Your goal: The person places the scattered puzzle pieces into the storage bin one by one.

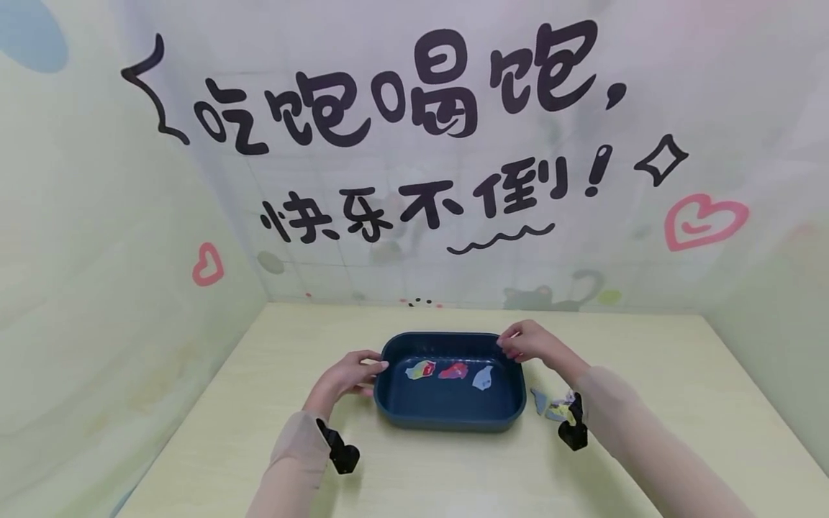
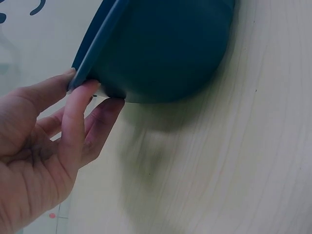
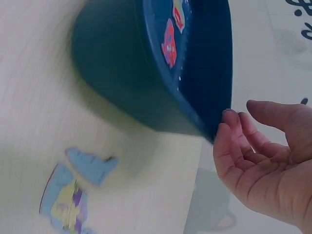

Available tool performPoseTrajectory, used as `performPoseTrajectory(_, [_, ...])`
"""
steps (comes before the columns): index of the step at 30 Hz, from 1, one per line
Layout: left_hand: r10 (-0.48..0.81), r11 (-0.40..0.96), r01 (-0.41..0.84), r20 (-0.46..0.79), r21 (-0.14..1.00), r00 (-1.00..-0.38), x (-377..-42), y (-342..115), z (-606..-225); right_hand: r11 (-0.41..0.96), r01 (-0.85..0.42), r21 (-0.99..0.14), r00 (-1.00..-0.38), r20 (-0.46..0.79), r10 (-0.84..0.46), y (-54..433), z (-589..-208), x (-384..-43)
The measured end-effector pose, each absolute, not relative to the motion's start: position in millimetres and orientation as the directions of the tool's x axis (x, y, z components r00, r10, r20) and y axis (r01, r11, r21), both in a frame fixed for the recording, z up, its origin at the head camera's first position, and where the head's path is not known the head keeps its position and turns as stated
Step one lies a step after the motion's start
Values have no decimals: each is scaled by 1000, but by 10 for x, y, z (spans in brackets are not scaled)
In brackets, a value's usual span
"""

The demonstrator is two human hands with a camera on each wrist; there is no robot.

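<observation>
A dark blue rectangular basin [image 1: 447, 406] with rounded corners stands in front of the person. In it lie three flat paper-like pieces: a yellow-and-red one [image 1: 421, 370], a red-pink one [image 1: 452, 370] and a pale blue one [image 1: 483, 378]. The left hand [image 1: 352, 370] pinches the rim at the basin's left end; in the left wrist view other fingertips touch the outer wall. At the far right corner the right hand [image 1: 527, 341] holds the rim with curled fingers. Its thumb [image 3: 270, 113] appears apart from the rim in the right wrist view.
On the table [image 1: 246, 432], right of the basin, lie a blue piece [image 3: 92, 165] and a blue, yellow and purple piece [image 3: 66, 202], partly behind the right wrist's black camera [image 1: 573, 432] in the head view. A printed curtain [image 1: 414, 280] rises behind the table.
</observation>
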State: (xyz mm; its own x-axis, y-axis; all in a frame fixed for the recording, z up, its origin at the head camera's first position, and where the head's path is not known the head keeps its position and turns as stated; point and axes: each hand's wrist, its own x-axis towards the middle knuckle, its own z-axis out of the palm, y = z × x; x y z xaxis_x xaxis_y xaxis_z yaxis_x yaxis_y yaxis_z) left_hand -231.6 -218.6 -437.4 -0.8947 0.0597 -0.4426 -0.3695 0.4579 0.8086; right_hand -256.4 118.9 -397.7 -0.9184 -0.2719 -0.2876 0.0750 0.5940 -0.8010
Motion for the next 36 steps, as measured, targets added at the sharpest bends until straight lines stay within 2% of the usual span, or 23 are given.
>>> performPoseTrajectory(12, [59, 450, -381, -452, 808, -890, -2301, -2185, -4329, 588, 169, -791, -909, -356, -217, 1649, -4070, -2489])
performPoseTrajectory(16, [57, 449, -379, -450, 809, -891, -2295, -2187, -4346, 612, 166, -773, -903, -369, -221, 1742, -4098, -2430])
performPoseTrajectory(26, [63, 444, -380, -451, 811, -890, -2300, -2180, -4361, 701, 185, -689, -872, -444, -207, 1940, -4195, -2363])
performPoseTrajectory(36, [61, 444, -384, -455, 810, -888, -2312, -2188, -4346, 786, 164, -595, -876, -455, -162, 2043, -4282, -2295])
